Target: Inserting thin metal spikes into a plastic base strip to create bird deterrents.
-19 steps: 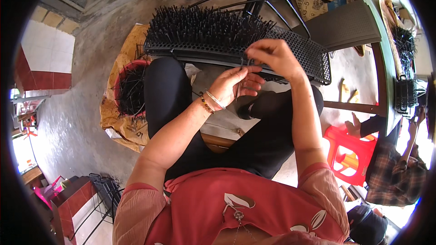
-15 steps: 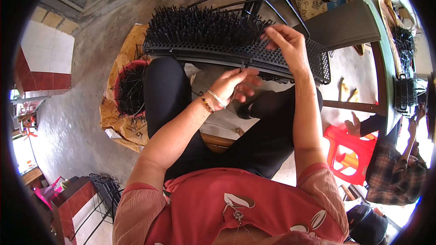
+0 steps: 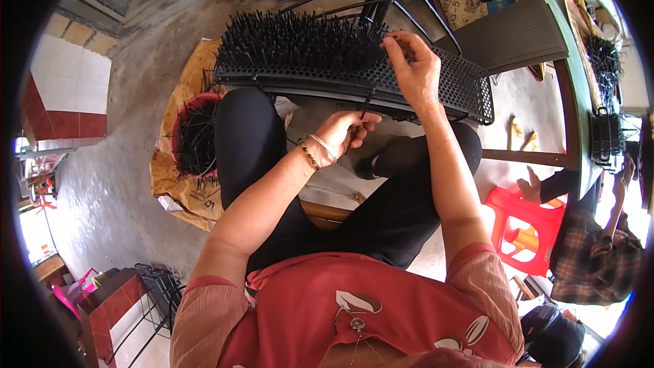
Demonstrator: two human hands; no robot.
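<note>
From over the head, the person sits with a long black perforated tray (image 3: 463,82) lying across the knees, its near edge over the left thigh and its far end jutting past the right knee. The left two thirds of the tray bristle with upright black sticks (image 3: 293,41); the right end is bare holes. The right hand (image 3: 412,68) is up on the tray at the border of the filled part, fingers pinched together on a stick set among the holes. The left hand (image 3: 344,133) sits lower, just below the tray's near edge, curled closed around a thin bundle of spare sticks (one pokes up towards the tray).

To the person's left, a red basin (image 3: 194,140) of loose sticks stands on brown paper (image 3: 180,191) on the concrete floor (image 3: 116,163), close beside the thigh. On the right a red plastic stool (image 3: 528,228) crowds the leg, and another person in a checked shirt (image 3: 593,266) sits by a table (image 3: 569,105).
</note>
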